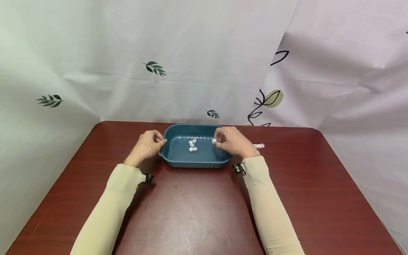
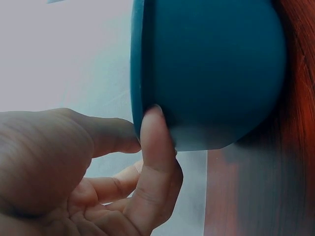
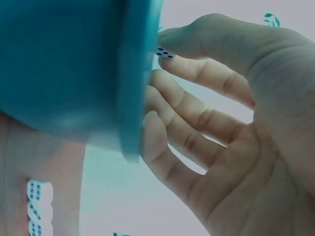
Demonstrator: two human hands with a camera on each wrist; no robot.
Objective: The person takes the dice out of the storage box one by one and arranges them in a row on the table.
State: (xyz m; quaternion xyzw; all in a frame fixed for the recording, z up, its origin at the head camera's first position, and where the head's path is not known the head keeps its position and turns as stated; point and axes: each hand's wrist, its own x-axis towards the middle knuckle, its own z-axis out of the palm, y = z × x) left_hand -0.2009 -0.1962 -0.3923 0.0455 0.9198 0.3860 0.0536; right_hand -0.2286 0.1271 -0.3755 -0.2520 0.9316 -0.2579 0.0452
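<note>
A blue oblong tub point(image 1: 178, 164) stands on the table, with several white dice point(image 1: 193, 149) lying together on its floor left of centre. My left hand point(image 1: 148, 145) pinches the tub's left rim; in the left wrist view the thumb point(image 2: 115, 135) is at the rim and a finger point(image 2: 155, 142) presses the outer wall. Over the tub's right end, my right hand point(image 1: 234, 141) pinches a single white die point(image 3: 165, 53) between thumb and forefinger. That die's dark pips show in the right wrist view, while the other fingers are spread below it, near the rim.
Right of the tub, a short row of white dice point(image 1: 260, 146) lies on the table, partly hidden by my right wrist; the right wrist view shows these dice point(image 3: 39, 209) closer. A white cloth with leaf prints point(image 1: 204, 71) hangs behind the reddish-brown table point(image 1: 188, 212).
</note>
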